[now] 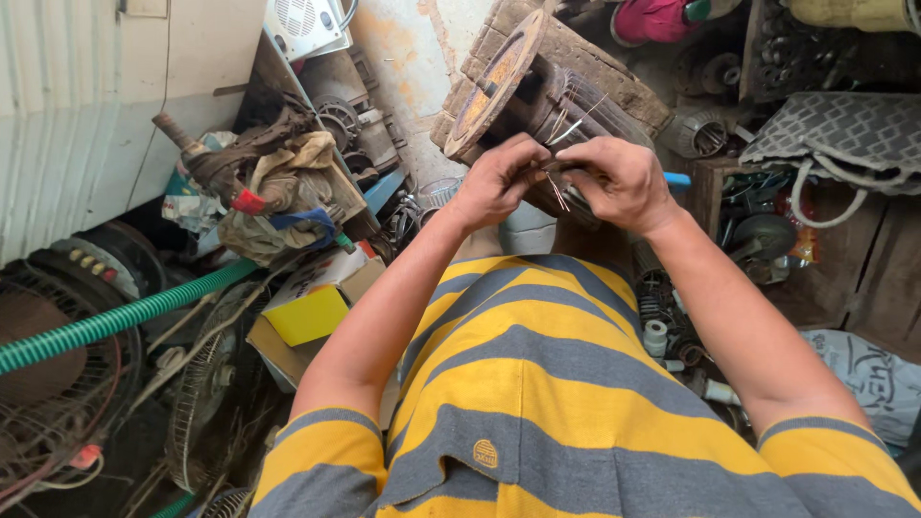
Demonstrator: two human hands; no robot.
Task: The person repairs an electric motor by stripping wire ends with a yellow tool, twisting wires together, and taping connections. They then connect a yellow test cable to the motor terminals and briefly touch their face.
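Two bare hands meet over the open end of an electric motor body (566, 105), which lies tilted against a block of old brick (614, 72) near the far middle of the cluttered workshop floor. The left hand (499, 177) has its fingers curled in and pinched on a few strands of thin winding wire (559, 182), and the right hand (624, 182) is closed in the same way just beside it, thumb and fingertips pressed together on the same strands; how tightly, the view does not show. More wire ends (576, 120) stand up stiff and loose from the motor's winding behind the hands. Such wire looks light, springy and easily kinked, with a smooth enamelled skin that would likely slip, so a pinch close to the end seems the surest hold. By contrast, the motor looks heavy and rigid, with a dark ribbed metal shell and a round rusty end plate (494, 82) leaning at its left side; it would be better gripped by the shell than by the coils, which I judge fragile. Toward the left edge of the floor lie a green corrugated hose (115, 321), soft and flexible, wire fan guards (58, 384), and a yellow-lidded cardboard box (307, 312). A grey patterned bag (844, 134) with rope handles sits at the right, and small white plastic fittings (655, 338) lie by the right forearm.
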